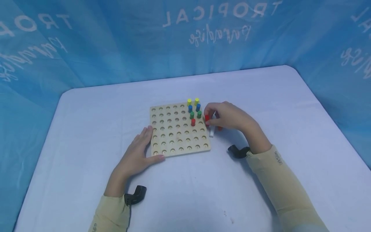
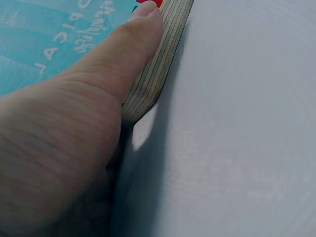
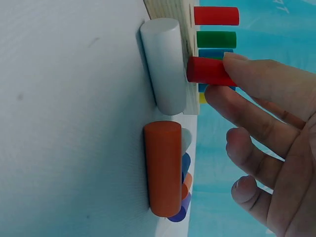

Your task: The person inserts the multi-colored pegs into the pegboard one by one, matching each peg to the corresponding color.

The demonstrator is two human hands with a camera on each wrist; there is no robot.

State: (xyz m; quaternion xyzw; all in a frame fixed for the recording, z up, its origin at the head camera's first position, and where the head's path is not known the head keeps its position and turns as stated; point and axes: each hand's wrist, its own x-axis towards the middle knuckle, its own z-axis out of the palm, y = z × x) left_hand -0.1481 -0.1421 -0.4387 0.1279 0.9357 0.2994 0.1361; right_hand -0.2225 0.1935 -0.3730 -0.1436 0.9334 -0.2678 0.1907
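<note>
A square wooden pegboard (image 1: 175,138) with rows of round holes lies on the table. My left hand (image 1: 136,158) rests along its left edge and near-left corner, fingers straight, the thumb (image 2: 133,49) at the front side. Beside the right edge, my right hand (image 1: 230,116) pinches a red peg (image 3: 210,70) between thumb and index finger, above the table. Pairs of yellow pegs (image 1: 197,101), blue pegs (image 1: 198,107) and green pegs (image 1: 199,114) stand in the far-right holes, with one red peg (image 1: 193,122) in front of the left green one.
A white peg (image 3: 165,66) lies against the board's right side. Next to it lies an orange peg (image 3: 164,170), with several more blue, orange and purple pegs partly hidden behind. A blue printed curtain (image 1: 130,42) hangs behind the white-covered table (image 1: 95,112).
</note>
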